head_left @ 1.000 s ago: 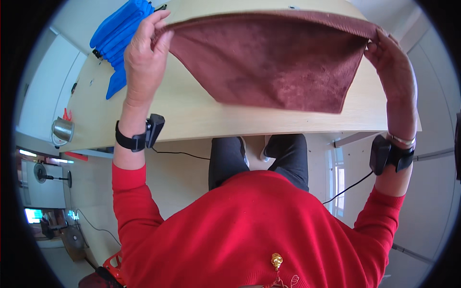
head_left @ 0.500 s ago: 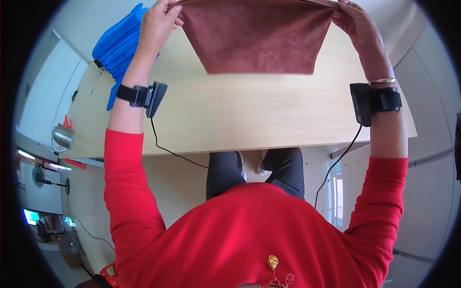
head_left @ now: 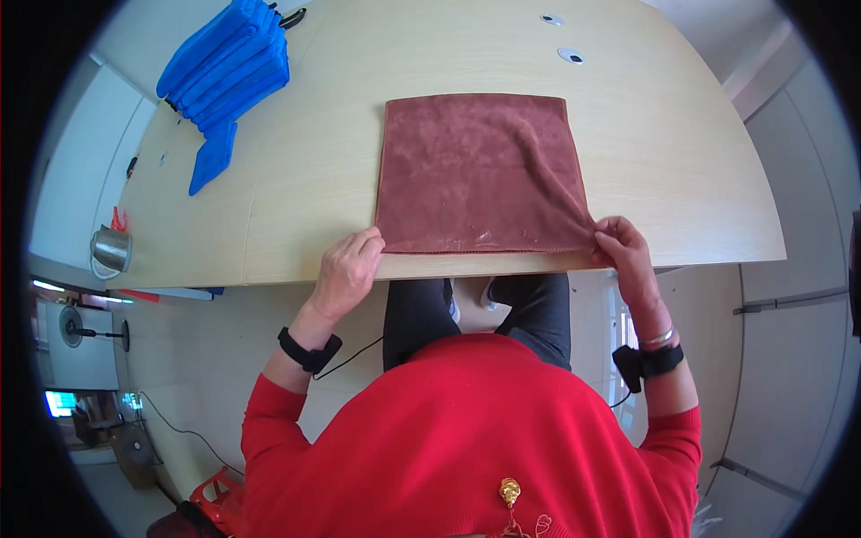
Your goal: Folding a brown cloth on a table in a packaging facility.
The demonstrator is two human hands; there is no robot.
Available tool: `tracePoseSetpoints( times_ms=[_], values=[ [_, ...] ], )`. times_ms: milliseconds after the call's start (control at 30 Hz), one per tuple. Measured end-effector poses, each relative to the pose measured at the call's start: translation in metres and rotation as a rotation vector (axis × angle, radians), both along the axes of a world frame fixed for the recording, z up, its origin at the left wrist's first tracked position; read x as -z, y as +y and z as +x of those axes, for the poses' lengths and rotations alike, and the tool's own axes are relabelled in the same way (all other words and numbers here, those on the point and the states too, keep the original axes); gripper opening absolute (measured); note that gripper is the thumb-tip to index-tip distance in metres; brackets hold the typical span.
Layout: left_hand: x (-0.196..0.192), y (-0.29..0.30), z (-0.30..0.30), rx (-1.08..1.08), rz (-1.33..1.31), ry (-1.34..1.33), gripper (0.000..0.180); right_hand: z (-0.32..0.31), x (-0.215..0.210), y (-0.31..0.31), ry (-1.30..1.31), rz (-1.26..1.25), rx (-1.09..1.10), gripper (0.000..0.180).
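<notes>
Two near corners of our brown cloth [head_left: 475, 179] are pinched in the head view, one between closed fingers of our left hand [head_left: 349, 269], one in our right hand [head_left: 625, 254]. The cloth lies on the table [head_left: 682, 179], right of folded blue cloths [head_left: 229, 67].

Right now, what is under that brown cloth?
The brown cloth lies on the pale table, whose top shows beyond its far edge. Anything directly beneath the cloth is covered and cannot be seen.
</notes>
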State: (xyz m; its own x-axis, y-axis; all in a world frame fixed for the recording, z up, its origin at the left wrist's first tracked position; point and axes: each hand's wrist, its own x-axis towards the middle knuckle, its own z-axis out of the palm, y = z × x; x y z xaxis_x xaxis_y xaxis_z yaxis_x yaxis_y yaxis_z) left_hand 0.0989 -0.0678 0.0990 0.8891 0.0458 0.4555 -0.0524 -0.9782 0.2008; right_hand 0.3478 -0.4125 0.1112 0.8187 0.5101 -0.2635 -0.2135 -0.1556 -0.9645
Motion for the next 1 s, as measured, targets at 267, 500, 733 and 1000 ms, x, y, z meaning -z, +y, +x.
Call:
tracePoseSetpoints(
  times_ms=[267, 500, 733, 1000],
  values=[
    [0.006, 0.003, -0.011, 0.04, 0.042, 0.096, 0.012, -0.016, 0.019, -0.02, 0.123, -0.067, -0.213, 0.008],
    [-0.001, 0.017, 0.025, 0.068, -0.166, 0.34, 0.012, 0.034, 0.007, 0.015, -0.438, -0.403, -0.363, 0.019],
    [0.066, 0.031, 0.216, 0.001, -0.011, 0.173, 0.047, 0.084, 0.074, 0.214, -1.215, -0.35, -0.252, 0.05],
    [0.095, 0.037, 0.224, -0.213, 0.053, 0.367, 0.063, 0.063, 0.106, 0.239, -1.216, -0.625, -0.332, 0.063]
  ],
)
